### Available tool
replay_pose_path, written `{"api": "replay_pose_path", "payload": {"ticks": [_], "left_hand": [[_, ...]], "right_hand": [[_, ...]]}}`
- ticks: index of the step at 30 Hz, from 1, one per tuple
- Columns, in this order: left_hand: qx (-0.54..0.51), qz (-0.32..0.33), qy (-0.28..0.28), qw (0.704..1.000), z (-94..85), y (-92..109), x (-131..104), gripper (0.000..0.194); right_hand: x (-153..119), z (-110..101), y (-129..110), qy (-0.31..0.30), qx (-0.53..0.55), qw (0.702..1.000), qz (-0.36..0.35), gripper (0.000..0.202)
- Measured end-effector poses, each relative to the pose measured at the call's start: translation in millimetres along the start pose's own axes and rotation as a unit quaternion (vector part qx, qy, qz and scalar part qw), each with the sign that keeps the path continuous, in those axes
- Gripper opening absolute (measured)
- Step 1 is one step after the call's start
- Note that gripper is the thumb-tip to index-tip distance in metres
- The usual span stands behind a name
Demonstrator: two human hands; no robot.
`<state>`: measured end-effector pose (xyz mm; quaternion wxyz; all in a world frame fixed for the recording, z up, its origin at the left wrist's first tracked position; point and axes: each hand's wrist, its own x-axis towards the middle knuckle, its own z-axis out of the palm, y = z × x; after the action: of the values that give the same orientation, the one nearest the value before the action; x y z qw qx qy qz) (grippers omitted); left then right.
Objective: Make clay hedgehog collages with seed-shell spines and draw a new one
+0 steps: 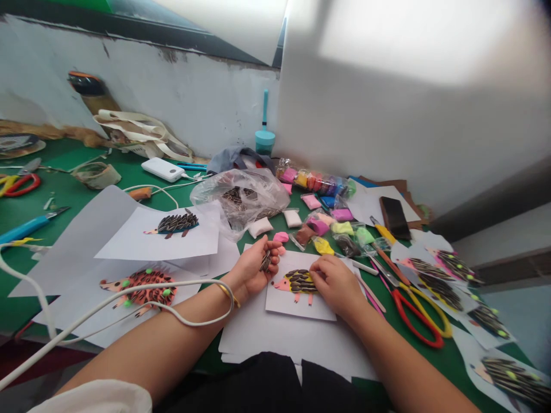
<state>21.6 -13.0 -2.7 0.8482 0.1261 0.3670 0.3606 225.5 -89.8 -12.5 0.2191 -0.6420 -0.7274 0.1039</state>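
My left hand (257, 267) is turned palm up, its fingers curled around a small heap of striped sunflower seeds (266, 262). My right hand (334, 282) bends over a white card (279, 305), thumb and fingertips pinched together at the right end of a clay hedgehog (298, 283). What lies between those fingertips is hidden. The hedgehog has a pink face and feet and a yellow body, with rows of seeds pressed into it. Under the card lie larger white sheets (253, 335). Pink clay lumps (281, 236) sit just beyond my left fingertips.
A plastic bag of seeds (241, 201) and several clay packets (312, 201) lie beyond my hands. Red and yellow scissors (415, 321), a phone (394, 217) and finished hedgehog cards (512, 373) are at right. A white cable (142, 289) crosses my left forearm. More hedgehog sheets (124, 241) lie left.
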Motion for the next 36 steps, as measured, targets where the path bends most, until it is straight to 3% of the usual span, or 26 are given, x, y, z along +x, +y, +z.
{"api": "replay_pose_path", "payload": {"ticks": [20,26,31,36], "left_hand": [[-0.028,-0.009,-0.023,0.999,-2.1,1.1,-1.1,0.035],[-0.061,-0.020,-0.063,0.996,2.4,0.2,-6.7,0.041],[-0.062,-0.043,-0.125,0.989,6.0,0.1,-13.4,0.047],[-0.048,-0.051,-0.172,0.983,4.1,1.1,-16.9,0.045]], "right_hand": [[-1.6,-5.1,13.3,0.020,0.025,0.999,-0.017,0.019],[-2.4,-14.7,-10.8,0.061,0.051,0.993,-0.083,0.018],[8.5,-19.0,-40.0,0.042,0.039,0.988,-0.146,0.022],[23.7,-11.9,-50.3,0.014,0.036,0.987,-0.156,0.018]]}}
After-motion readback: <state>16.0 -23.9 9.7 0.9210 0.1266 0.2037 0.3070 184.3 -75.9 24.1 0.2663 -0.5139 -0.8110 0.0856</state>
